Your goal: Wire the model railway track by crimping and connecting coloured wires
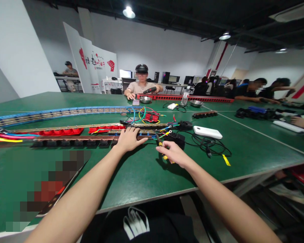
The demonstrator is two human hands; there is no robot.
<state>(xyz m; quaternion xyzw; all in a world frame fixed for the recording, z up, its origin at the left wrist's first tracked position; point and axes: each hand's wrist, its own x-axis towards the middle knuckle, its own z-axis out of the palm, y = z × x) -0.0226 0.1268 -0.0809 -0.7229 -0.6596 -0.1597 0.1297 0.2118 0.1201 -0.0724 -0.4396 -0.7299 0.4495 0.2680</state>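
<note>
My left hand point(129, 139) lies across the long black conductor rail assembly point(73, 137), fingers spread over its copper-coloured strips and thumb stretched to the right. In my closed right hand point(176, 153) is a pair of pliers point(164, 156) with yellow and black handles. The jaws point up toward the rail's right end, close to blue, green and yellow wires point(164, 133); whether they touch a wire I cannot tell. Black connectors point(176, 138) sit at that end. Red plastic holders point(59, 131) run along the rail's far side.
A blue curved rail point(66, 110) lies beyond, with a red block point(152, 117) near its end. Right of my hands are a white power bank point(207, 132) and coiled black cable point(211, 145). Across the green table point(131, 182), a person point(143, 84) holds a power tool behind a metal bowl point(145, 99).
</note>
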